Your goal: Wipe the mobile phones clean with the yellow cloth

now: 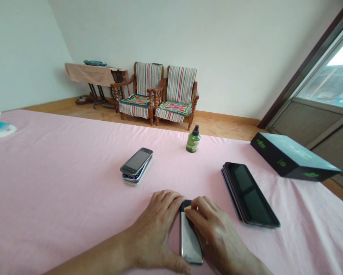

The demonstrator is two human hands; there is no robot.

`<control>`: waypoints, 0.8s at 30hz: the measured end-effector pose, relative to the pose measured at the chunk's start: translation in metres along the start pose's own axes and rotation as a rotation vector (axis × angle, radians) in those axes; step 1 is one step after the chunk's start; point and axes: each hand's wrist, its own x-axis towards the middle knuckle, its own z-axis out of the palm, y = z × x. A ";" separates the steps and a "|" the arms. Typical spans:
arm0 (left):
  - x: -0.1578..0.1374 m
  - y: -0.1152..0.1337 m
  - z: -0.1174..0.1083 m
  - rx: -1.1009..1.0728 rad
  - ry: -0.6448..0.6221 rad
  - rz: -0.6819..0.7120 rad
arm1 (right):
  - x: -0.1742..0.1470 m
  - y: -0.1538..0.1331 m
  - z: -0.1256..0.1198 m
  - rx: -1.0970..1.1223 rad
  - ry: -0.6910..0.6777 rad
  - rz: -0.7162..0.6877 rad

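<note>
A mobile phone (pixel 190 238) with a silver back and a black upper end lies flat on the pink cloth in front of me. My left hand (pixel 156 233) braces it, fingers at its upper left edge and thumb at the bottom end. Closed in a pinch, my right hand (pixel 217 229) presses a small yellowish piece (pixel 187 208), perhaps sponge or cloth, onto the dark upper end. Its exact kind is mostly hidden by the fingers. Beyond my left hand sits a short stack of phones (pixel 137 162). To the right lie stacked dark tablets (pixel 250 194).
A green spray bottle (pixel 193 141) stands near the far edge of the pink-covered table (pixel 59 183). At the right edge is a black box (pixel 291 156). A white and blue packet (pixel 0 131) lies far left. Two wooden chairs (pixel 175 91) stand against the wall.
</note>
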 end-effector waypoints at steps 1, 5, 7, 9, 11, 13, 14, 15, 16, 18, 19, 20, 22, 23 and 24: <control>0.000 0.000 0.000 0.002 0.003 0.007 | -0.001 -0.001 0.000 -0.028 -0.019 -0.011; 0.000 0.000 0.000 0.018 -0.001 0.004 | -0.006 0.000 0.000 0.088 -0.012 0.098; 0.001 0.001 0.000 0.022 -0.010 -0.007 | -0.006 0.002 0.002 0.186 0.057 0.178; 0.001 0.002 -0.001 0.015 -0.014 -0.014 | -0.005 0.004 0.003 0.236 0.131 0.215; 0.001 0.003 -0.002 0.002 -0.010 -0.015 | -0.003 0.003 0.005 0.254 0.146 0.208; 0.001 0.003 -0.001 -0.008 -0.008 -0.018 | 0.000 0.002 0.005 0.248 0.113 0.179; 0.001 0.003 -0.001 -0.009 -0.007 -0.020 | 0.001 0.001 0.004 0.236 0.093 0.164; 0.001 0.002 -0.001 -0.010 -0.006 -0.023 | 0.002 0.000 0.004 0.216 0.080 0.152; 0.001 0.002 0.000 -0.011 -0.004 -0.023 | 0.003 -0.001 0.002 0.194 0.069 0.141; 0.001 0.001 0.000 -0.014 0.004 -0.015 | 0.003 -0.003 0.000 0.163 0.043 0.120; 0.001 0.001 0.000 -0.016 0.010 -0.011 | 0.003 -0.003 -0.001 0.164 0.027 0.116; 0.001 0.001 0.000 -0.016 0.014 -0.009 | 0.002 -0.003 -0.002 0.179 0.017 0.121; 0.000 0.001 0.000 -0.014 0.021 -0.012 | 0.001 0.000 -0.003 0.242 0.054 0.153; 0.000 0.001 0.000 -0.012 0.019 -0.016 | 0.001 0.001 -0.003 0.275 0.107 0.174; 0.000 0.001 0.000 -0.009 0.016 -0.022 | 0.001 0.003 -0.002 0.298 0.176 0.194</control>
